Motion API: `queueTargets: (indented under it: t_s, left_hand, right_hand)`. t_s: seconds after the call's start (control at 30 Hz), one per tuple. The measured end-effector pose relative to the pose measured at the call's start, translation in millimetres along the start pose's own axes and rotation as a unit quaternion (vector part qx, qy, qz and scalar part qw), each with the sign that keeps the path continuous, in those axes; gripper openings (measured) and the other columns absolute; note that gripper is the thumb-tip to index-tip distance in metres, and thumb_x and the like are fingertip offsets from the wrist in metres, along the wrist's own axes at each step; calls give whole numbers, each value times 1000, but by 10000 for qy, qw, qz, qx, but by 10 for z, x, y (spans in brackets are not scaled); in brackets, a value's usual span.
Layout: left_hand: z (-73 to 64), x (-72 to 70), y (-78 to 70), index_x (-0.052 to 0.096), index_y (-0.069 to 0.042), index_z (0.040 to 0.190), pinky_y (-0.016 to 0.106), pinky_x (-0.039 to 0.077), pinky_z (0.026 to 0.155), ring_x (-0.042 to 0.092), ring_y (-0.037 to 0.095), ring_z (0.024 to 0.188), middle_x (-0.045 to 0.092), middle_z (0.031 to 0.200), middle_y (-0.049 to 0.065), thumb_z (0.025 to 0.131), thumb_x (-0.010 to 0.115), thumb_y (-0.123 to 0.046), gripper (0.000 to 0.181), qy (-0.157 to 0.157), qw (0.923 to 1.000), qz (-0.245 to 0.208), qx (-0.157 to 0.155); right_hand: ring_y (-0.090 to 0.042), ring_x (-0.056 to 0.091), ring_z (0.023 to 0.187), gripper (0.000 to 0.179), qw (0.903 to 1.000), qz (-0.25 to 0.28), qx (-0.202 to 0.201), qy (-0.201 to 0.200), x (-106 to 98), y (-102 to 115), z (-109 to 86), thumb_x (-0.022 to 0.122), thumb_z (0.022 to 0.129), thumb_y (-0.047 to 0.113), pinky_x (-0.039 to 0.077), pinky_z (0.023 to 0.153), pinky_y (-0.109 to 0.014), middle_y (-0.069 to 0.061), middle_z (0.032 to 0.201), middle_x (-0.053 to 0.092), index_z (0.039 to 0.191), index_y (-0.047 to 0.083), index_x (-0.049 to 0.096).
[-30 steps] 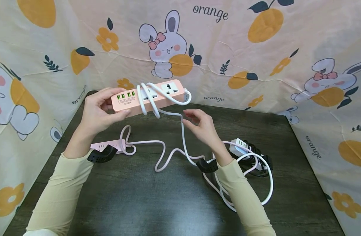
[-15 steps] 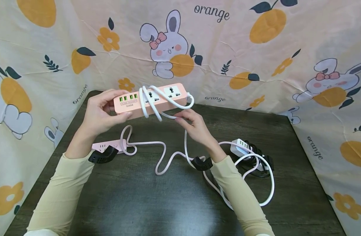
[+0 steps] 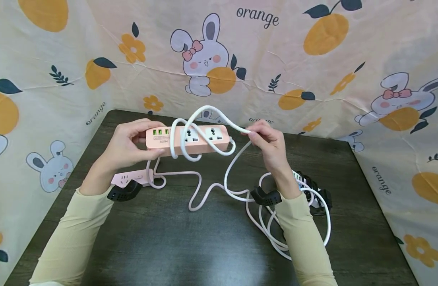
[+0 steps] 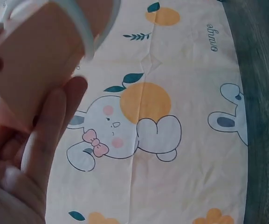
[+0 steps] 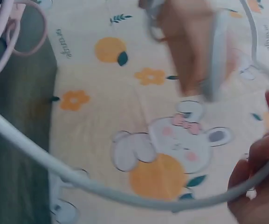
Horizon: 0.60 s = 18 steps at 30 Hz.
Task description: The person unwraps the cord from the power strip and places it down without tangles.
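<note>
My left hand (image 3: 129,145) grips the left end of a peach-pink power strip (image 3: 161,149), holding it above the table. White cord (image 3: 185,145) loops loosely around the strip's middle and joins it at the right end. Off to the right, my right hand (image 3: 269,145) pinches that cord, which arches up from the strip to the fingertips and then drops towards the table. In the left wrist view the strip's underside (image 4: 36,60) rests against the fingers. The right wrist view shows the cord (image 5: 125,198) curving past the right hand (image 5: 260,186); the strip there is blurred.
Behind the left wrist lies a pink power strip (image 3: 133,176), its pale cord (image 3: 195,198) winding across the dark table (image 3: 190,246). White coils (image 3: 276,242) and a bundle of black cable (image 3: 324,196) lie on the right. A printed cloth (image 3: 262,59) hangs behind.
My right hand has taken hold of the cord and pulled it up and to the right, raising a wide loop above the strip. The strip has come lower and turned more level.
</note>
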State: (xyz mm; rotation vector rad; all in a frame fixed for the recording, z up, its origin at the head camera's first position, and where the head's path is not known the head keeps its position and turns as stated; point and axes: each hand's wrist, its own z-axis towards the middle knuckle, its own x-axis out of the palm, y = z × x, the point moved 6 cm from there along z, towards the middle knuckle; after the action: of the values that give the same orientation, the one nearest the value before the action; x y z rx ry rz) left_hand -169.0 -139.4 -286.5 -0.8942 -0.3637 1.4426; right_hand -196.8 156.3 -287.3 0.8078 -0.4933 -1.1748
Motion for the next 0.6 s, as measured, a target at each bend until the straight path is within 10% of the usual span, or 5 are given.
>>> queueTargets:
  t_s: [0.1,0.3,0.43,0.6]
  left_hand:
    - [-6,-52,12,61,17,103,15,52,63,60,8,75,65,94,-1,58,70,24,46,-461,9988,-74,-123]
    - [2,-106,-15,59,20,103,14,51,62,60,9,75,66,94,4,59,66,25,45,-872,9932,-771,-17]
    - [0,-54,-41,62,16,104,15,52,62,60,9,75,66,98,5,58,65,26,47,-393,9947,-938,127]
    - [-47,11,-53,63,11,109,16,51,60,58,10,77,65,100,5,57,65,26,54,326,9946,-948,268]
  right_hand:
    - [-14,48,73,12,9921,-369,-241,1174,61,136,-83,66,88,14,40,60,-23,-3,80,59,86,5,73]
    - [-7,43,59,9,9323,-2332,41,2764,189,27,-217,68,82,0,38,50,-24,3,76,58,88,4,74]
    - [-10,43,55,6,9073,-3566,463,2182,66,-165,-193,69,81,1,39,50,-26,0,73,57,85,1,74]
    - [-17,54,61,6,8914,-4486,621,176,-244,-186,-84,70,81,3,44,56,-24,-9,72,59,82,-3,73]
